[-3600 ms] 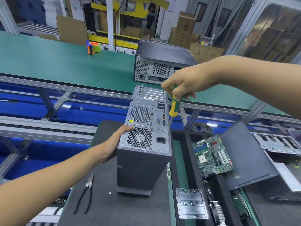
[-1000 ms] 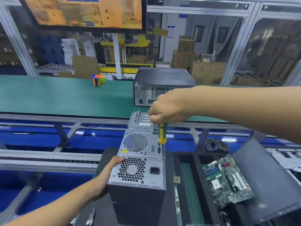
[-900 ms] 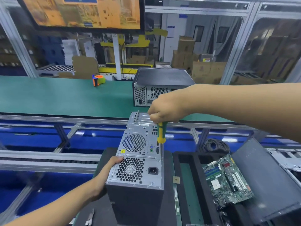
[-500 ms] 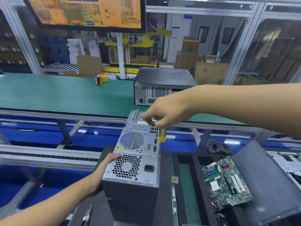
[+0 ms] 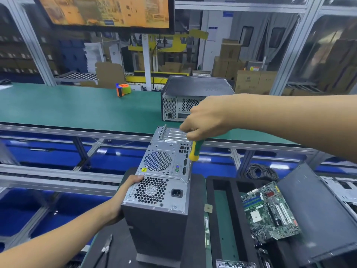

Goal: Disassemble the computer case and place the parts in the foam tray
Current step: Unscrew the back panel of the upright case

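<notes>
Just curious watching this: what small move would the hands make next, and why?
Probably keep turning the screwdriver: the right hand grips its handle at the right rear edge of the case, the left hand steadies the case, and its side panel looks still on.

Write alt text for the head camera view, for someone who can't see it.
A person's right hand grips a green and yellow screwdriver at the back edge of a computer case, which the left hand steadies. To the right, a circuit board lies in a black foam tray; pliers lie at lower left.
</notes>
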Demonstrator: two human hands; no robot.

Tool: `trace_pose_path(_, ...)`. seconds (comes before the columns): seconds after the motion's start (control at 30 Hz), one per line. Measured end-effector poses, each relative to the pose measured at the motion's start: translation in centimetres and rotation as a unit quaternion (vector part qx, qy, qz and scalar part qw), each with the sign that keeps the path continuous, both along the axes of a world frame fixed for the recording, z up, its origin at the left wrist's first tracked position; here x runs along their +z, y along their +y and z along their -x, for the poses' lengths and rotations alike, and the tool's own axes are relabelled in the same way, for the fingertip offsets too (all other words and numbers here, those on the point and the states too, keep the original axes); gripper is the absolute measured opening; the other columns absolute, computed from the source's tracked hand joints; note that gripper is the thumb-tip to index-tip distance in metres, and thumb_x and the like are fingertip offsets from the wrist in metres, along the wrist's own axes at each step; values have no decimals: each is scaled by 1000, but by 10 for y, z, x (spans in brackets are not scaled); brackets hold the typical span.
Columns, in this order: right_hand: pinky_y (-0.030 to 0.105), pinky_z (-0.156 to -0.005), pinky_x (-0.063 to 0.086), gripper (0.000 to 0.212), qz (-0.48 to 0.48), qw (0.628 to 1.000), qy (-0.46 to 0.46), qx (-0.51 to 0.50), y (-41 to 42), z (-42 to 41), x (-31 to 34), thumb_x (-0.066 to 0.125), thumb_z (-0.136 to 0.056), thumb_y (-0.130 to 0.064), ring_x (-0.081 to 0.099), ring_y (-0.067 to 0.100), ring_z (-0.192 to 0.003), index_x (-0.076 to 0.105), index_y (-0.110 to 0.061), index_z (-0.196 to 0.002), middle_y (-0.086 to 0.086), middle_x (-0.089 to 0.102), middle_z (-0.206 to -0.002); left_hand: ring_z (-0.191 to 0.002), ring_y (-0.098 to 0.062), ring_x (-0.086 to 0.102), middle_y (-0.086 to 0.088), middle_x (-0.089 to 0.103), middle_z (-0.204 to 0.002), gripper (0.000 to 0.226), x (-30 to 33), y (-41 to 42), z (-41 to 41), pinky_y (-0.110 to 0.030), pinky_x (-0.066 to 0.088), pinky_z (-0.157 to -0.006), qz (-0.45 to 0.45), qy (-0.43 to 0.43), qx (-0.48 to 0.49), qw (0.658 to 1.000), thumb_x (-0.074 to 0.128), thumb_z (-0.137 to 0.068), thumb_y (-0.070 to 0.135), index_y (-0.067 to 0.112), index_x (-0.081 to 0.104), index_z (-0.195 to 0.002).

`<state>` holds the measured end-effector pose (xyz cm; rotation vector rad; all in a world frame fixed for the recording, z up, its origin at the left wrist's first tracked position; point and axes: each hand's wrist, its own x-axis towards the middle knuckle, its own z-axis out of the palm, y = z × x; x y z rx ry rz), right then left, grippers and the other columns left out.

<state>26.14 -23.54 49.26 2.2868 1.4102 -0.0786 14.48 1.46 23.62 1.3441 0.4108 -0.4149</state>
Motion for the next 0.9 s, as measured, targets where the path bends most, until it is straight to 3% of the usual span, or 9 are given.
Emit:
trace_pose_path(0.1, 32, -57, 31, 11, -37, 991, 123, -25, 1, 0, 2, 55, -92, -21, 51, 6, -68, 52, -29, -86, -8, 57, -77, -91, -32, 77, -25, 73, -114, 53, 6, -4, -8, -32, 60, -71, 14, -10, 14, 1000, 59, -91, 47, 2, 75, -115)
trace_pose_path(0.2, 36, -66, 40, 30, -66, 975, 211, -23, 1, 2, 4, 65, -81, -4, 49, 7, -78, 55, -27, -96, -4, 52, -91, -52, -4, 69, -27, 69, -68, 35, 4, 0, -6, -19, 52, -61, -11, -65, 14, 998, 46, -107, 21, -7, 62, -121)
trace_pose_path(0.33, 18, -54, 34, 11, -48, 991, 123, -26, -2, -1, 2, 53, -98, -34, 51, 6, -66, 52, -25, -92, -10, 57, -70, -82, -37, 72, -31, 70, -104, 44, 9, -10, -16, -31, 56, -70, -31, -7, 45, 998, 48, -104, 32, -2, 67, -124)
trace_pose_path(0.4, 29, -55, 31, 16, -45, 996, 80, -8, 0, 0, 3, 49, -98, -31, 50, 9, -66, 50, -26, -83, -8, 55, -70, -84, -39, 72, -31, 70, -109, 45, 3, -6, -10, -29, 58, -67, -40, -16, 52, 998, 47, -103, 33, -2, 65, -126)
trace_pose_path(0.53, 34, -63, 33, 30, -72, 975, 210, -21, 2, 7, 4, 62, -79, -5, 48, 5, -76, 54, -29, -95, -8, 52, -89, -82, -38, 72, -28, 70, -114, 50, 5, -5, -12, -29, 58, -67, 4, -26, 22, 999, 54, -100, 38, -3, 65, -126)
trace_pose_path(0.63, 26, -57, 33, 15, -53, 985, 162, -33, 2, 7, 5, 63, -92, -27, 48, 9, -68, 52, -26, -101, -7, 55, -78, -79, -29, 75, -26, 74, -100, 109, 9, -6, -15, -28, 57, -73, -5, -51, 11, 999, 90, -49, 65, -4, 61, -129)
trace_pose_path(0.67, 20, -52, 31, 11, -35, 992, 114, -26, 3, 4, 4, 57, -96, -33, 47, 9, -65, 52, -23, -98, -8, 54, -72, -87, -29, 76, -25, 75, -106, 113, 7, -5, -16, -32, 58, -81, 12, -41, 13, 999, 86, -48, 69, -3, 60, -132)
trace_pose_path(0.77, 17, -55, 33, 5, -40, 989, 144, -11, 2, 3, 7, 54, -95, -18, 48, 7, -67, 53, -23, -94, -8, 53, -77, -107, -38, 71, -23, 70, -125, 80, -7, 1, -10, -42, 52, -99, 44, -30, 26, 998, 65, -80, 58, 3, 58, -138)
trace_pose_path(0.9, 32, -65, 36, 30, -33, 986, 162, 4, -2, 5, 7, 62, -82, -2, 48, 12, -82, 55, -27, -98, -4, 49, -93, -124, -44, 62, -23, 69, -128, 79, -5, 1, -9, -48, 45, -112, 40, -34, 29, 998, 69, -78, 57, 5, 59, -137)
